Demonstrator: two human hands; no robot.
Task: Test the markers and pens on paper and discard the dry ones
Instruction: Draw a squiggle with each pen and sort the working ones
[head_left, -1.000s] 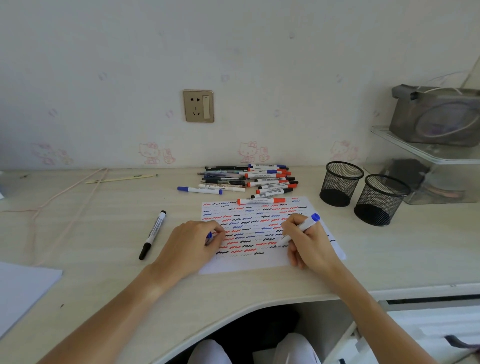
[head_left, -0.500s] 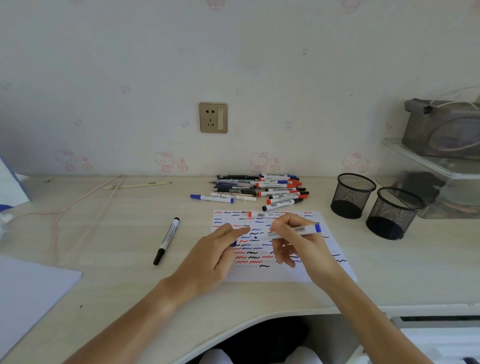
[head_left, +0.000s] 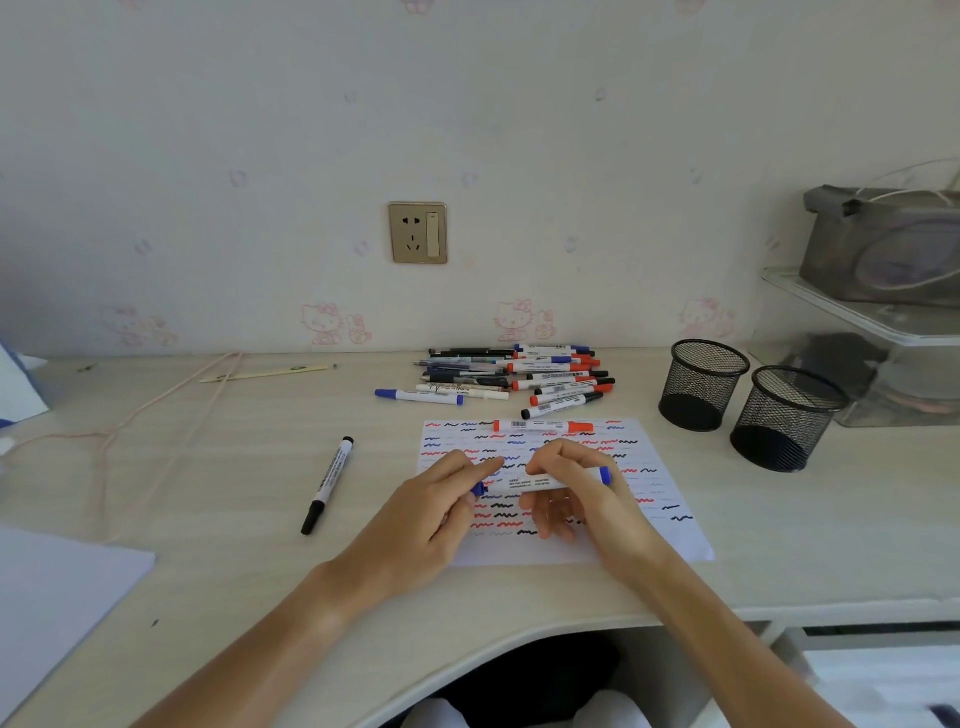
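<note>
The desk (head_left: 218, 499) spreads out pale and wide under me. At the far right sits a clear box (head_left: 878, 364) with a grey pouch (head_left: 883, 249) on top, and just left of it stand two black mesh cups (head_left: 704, 384), close together. A sheet of paper (head_left: 670, 525) lies near me in the middle, covered in rows of red, blue and black squiggles. Beyond its far edge lies the pile of pens and markers (head_left: 514, 376), and a red marker (head_left: 543, 426) rests across the paper's far edge. A black marker (head_left: 328, 486) lies alone on the desk, left of the paper.

Over the paper I hold a blue marker (head_left: 524, 484) level between both hands. My right hand (head_left: 582, 499) grips its white barrel with thumb and curled fingers. My left hand (head_left: 436, 514) pinches the blue cap at the marker's left end; I cannot tell whether the cap is fully seated.
</note>
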